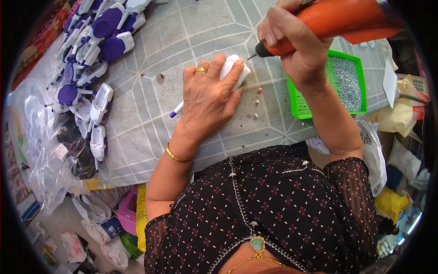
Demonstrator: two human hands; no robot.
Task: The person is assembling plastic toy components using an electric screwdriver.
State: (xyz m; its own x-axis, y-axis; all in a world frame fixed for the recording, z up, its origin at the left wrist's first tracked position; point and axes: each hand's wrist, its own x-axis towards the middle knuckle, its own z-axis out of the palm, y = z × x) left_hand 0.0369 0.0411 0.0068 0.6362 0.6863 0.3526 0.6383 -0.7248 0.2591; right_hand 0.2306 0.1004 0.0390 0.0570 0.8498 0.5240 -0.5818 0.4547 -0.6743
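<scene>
White piece (227,67) lies on the table (150,137), at about twelve o'clock from the wearer (269,205), partly covered by the left hand (207,93), which holds it down with the palm lowered and the fingers a little spread. A purple-tipped handle (178,109), probably its own, pokes out at eight o'clock from under that hand. At two o'clock from the piece, the right hand (299,41) is wrapped round an orange driver (335,20); the bit (252,56) points at the piece and looks just beside its edge, though contact cannot be told.

As for progress, this piece seems unfinished: no screw shows in it, but the fingers hide much of its face. Plenty of what look like small silver screws (349,86) remain in the green tray (363,91) at three to four o'clock. Toward nine and ten o'clock sits a heap (107,23) of purple-and-white pieces; whether those are done or waiting cannot be told. Small scraps (259,90) lie at five o'clock.
</scene>
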